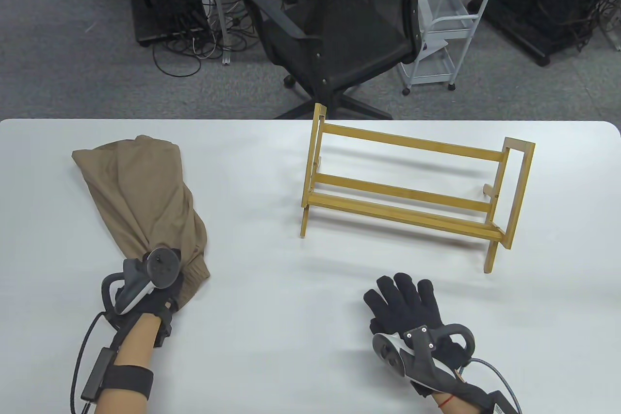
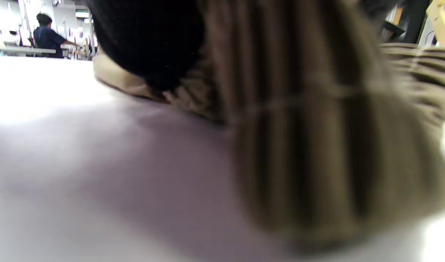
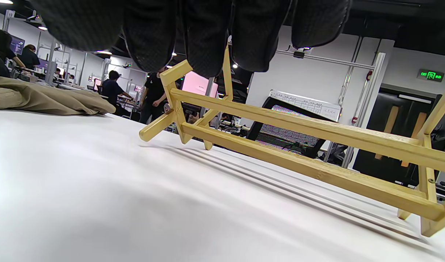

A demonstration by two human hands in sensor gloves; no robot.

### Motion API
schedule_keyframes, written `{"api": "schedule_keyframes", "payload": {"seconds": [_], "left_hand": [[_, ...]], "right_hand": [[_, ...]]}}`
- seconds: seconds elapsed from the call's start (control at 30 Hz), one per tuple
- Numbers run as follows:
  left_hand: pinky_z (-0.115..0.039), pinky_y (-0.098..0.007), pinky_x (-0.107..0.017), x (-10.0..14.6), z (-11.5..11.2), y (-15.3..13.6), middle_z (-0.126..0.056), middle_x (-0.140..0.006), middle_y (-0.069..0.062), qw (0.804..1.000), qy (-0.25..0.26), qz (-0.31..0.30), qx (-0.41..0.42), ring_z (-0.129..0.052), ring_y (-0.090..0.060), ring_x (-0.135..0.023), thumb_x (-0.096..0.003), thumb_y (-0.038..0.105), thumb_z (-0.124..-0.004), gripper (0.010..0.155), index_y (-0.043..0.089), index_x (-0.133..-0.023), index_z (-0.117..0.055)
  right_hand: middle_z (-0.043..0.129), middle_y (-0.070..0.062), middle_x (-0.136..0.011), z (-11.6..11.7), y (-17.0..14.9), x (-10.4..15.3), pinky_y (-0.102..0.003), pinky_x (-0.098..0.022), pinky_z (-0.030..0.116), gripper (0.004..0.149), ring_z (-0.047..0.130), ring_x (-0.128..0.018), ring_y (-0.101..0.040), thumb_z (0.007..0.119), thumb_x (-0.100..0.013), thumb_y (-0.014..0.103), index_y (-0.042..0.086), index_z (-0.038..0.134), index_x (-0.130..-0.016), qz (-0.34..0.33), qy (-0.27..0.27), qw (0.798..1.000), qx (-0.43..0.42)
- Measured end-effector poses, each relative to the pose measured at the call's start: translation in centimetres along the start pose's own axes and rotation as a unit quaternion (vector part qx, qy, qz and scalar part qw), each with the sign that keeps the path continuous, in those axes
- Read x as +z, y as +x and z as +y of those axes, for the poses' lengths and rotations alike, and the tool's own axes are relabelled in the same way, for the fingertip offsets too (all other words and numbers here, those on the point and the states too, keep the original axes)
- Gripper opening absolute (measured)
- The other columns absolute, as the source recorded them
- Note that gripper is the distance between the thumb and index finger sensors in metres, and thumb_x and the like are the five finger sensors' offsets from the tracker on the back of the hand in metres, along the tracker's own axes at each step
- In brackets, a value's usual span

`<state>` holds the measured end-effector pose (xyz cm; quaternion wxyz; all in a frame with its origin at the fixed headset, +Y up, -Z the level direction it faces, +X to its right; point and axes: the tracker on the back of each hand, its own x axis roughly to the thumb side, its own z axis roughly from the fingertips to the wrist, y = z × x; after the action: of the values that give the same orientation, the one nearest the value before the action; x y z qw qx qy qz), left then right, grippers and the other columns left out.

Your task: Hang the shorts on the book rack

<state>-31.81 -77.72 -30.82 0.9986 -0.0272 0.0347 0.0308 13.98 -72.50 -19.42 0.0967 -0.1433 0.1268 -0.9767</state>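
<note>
Tan shorts (image 1: 145, 190) lie bunched on the left of the white table (image 1: 271, 288). My left hand (image 1: 160, 283) grips their ribbed waistband at the near end; in the left wrist view the waistband (image 2: 317, 145) fills the frame, blurred, with a gloved finger (image 2: 149, 40) on it. The wooden book rack (image 1: 412, 186) stands upright at the right middle, and shows in the right wrist view (image 3: 299, 145). My right hand (image 1: 407, 302) rests flat on the table in front of the rack, fingers (image 3: 204, 32) spread, holding nothing.
A black office chair (image 1: 339, 30) and a white cart (image 1: 446, 30) stand beyond the table's far edge. Cables and equipment lie on the floor at the back left. The shorts show far left in the right wrist view (image 3: 44, 98).
</note>
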Motion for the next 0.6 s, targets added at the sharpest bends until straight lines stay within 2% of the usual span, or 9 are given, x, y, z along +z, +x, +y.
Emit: {"api": "schedule_keyframes", "payload": {"seconds": [0.13, 0.27, 0.6], "left_hand": [[-0.089, -0.033, -0.029, 0.2, 0.5, 0.3, -0.081, -0.083, -0.021, 1.000, 0.014, -0.008, -0.006, -0.098, -0.035, -0.049, -0.0409, 0.025, -0.092, 0.047, 0.030, -0.086, -0.081], [-0.089, -0.034, -0.028, 0.7, 1.9, 0.5, -0.081, -0.083, -0.020, 0.998, 0.059, -0.018, -0.009, -0.098, -0.036, -0.048, -0.0402, 0.024, -0.092, 0.046, 0.030, -0.084, -0.083], [-0.087, -0.035, -0.029, 2.7, 7.8, 1.0, -0.081, -0.085, -0.018, 0.981, 0.191, -0.026, 0.036, -0.096, -0.036, -0.049, -0.0406, 0.024, -0.092, 0.043, 0.032, -0.082, -0.086]], "right_hand": [[0.059, 0.009, -0.115, 0.0, -0.1, 0.0, -0.053, -0.080, 0.052, 0.055, 0.061, -0.109, -0.025, 0.064, -0.044, 0.059, 0.046, 0.061, -0.097, 0.004, 0.000, 1.000, 0.000], [0.060, 0.009, -0.115, -0.2, -0.4, -0.1, -0.053, -0.080, 0.052, 0.055, 0.061, -0.109, -0.025, 0.064, -0.044, 0.059, 0.045, 0.061, -0.097, 0.011, -0.005, 1.000, -0.002], [0.060, 0.009, -0.115, -0.4, -1.2, -0.2, -0.053, -0.080, 0.052, 0.055, 0.062, -0.109, -0.025, 0.064, -0.044, 0.059, 0.045, 0.061, -0.097, 0.026, -0.012, 1.000, -0.007]]}}
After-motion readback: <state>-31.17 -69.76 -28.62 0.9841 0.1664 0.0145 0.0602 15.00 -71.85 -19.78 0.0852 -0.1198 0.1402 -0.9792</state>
